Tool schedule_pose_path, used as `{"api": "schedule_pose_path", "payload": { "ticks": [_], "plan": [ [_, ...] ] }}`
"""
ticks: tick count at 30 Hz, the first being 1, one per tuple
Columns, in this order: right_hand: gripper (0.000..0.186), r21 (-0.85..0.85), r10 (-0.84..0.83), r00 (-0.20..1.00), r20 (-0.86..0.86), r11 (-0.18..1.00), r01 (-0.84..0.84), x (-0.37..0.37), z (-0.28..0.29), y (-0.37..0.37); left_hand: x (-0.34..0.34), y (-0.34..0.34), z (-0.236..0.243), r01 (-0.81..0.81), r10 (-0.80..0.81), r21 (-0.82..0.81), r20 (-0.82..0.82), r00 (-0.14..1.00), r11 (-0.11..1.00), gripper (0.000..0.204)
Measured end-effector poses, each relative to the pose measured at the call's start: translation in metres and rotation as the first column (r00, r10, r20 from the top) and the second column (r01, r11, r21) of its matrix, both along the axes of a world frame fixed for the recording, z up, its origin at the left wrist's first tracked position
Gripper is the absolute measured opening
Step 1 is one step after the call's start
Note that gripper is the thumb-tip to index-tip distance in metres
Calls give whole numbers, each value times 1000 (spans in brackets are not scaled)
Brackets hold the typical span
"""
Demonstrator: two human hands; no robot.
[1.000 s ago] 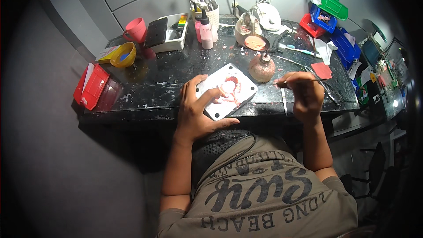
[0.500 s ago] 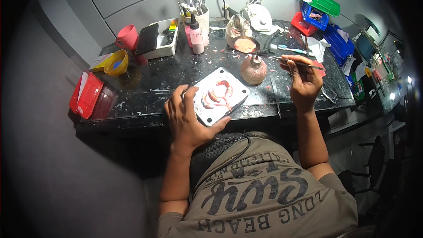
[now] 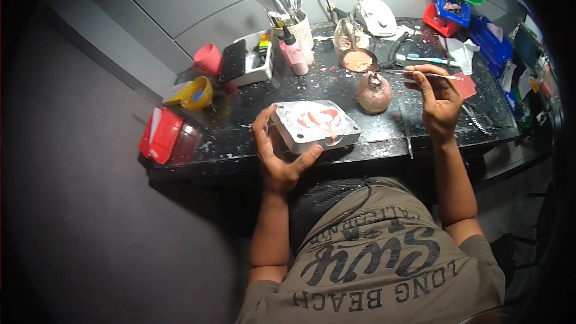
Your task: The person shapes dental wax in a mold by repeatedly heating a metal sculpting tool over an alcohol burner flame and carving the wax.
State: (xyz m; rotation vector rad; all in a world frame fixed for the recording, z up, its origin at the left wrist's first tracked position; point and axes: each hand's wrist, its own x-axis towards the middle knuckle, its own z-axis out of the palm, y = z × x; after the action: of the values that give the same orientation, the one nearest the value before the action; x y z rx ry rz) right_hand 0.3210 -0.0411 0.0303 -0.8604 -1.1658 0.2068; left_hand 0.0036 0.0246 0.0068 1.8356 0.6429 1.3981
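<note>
My left hand [image 3: 281,165] holds a metal dental flask half [image 3: 309,143] at the table's front edge, fingers at its left side and thumb along its front. White plaster [image 3: 292,114] fills it, with red wax in curved shapes on top. The flask tilts so that its front wall shows. Pinched in my right hand [image 3: 442,105] is a thin metal wax spatula [image 3: 451,77], its far end pointing left, above the round pinkish burner [image 3: 374,97]. I cannot make out a flame. Just behind the burner sits a small dark pan [image 3: 359,62] of pink wax.
A knife-like metal tool [image 3: 406,129] lies right of the burner. Pink bottles [image 3: 295,57], a tool cup [image 3: 303,30] and a white tray [image 3: 262,71] stand at the back left. A yellow bowl [image 3: 197,93] and red box [image 3: 162,136] are far left; a toothbrush [image 3: 429,60] lies back right.
My view has swung, so everything sits further right. My left hand has turned and tipped the flask, bringing its front wall into sight. The spatula stays by the burner in my right hand.
</note>
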Motion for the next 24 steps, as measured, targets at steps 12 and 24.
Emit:
{"api": "schedule_pose_path", "payload": {
  "ticks": [12,24],
  "plan": [
    [14,-59,41,997,-71,997,-45,-1,-10,-9,22,70,9,921,-360,-182,880,309,346,103],
    [14,-30,48,998,-28,998,-49,-3,-10,-1,24,52,-2,934,-175,-298,927,333,197,88]
  ]
}}
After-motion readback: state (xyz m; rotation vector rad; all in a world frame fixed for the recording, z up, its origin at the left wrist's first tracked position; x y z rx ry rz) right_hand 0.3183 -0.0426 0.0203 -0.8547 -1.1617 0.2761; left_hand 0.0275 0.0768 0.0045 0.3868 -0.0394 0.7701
